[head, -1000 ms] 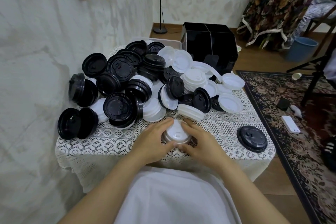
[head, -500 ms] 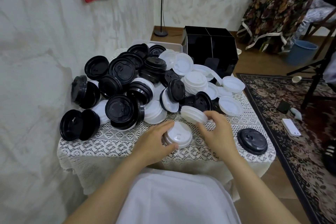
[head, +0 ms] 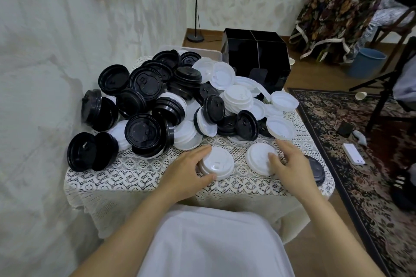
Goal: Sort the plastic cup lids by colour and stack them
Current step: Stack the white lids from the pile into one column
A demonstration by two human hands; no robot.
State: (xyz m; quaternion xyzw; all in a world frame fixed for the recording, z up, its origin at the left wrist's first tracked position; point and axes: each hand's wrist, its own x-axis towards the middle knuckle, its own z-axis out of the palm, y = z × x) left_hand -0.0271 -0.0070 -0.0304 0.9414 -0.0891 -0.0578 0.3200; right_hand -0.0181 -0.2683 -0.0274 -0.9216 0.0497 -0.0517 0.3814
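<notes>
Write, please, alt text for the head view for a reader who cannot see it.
A person's left hand grips a small stack of white lids on a lace-covered table, while the right hand holds a second white lid beside it. Behind them lies a mixed pile of black and white lids.

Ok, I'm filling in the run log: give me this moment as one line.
left hand: holds white stack | right hand: holds second white lid beside it | mixed pile: unsorted
</notes>
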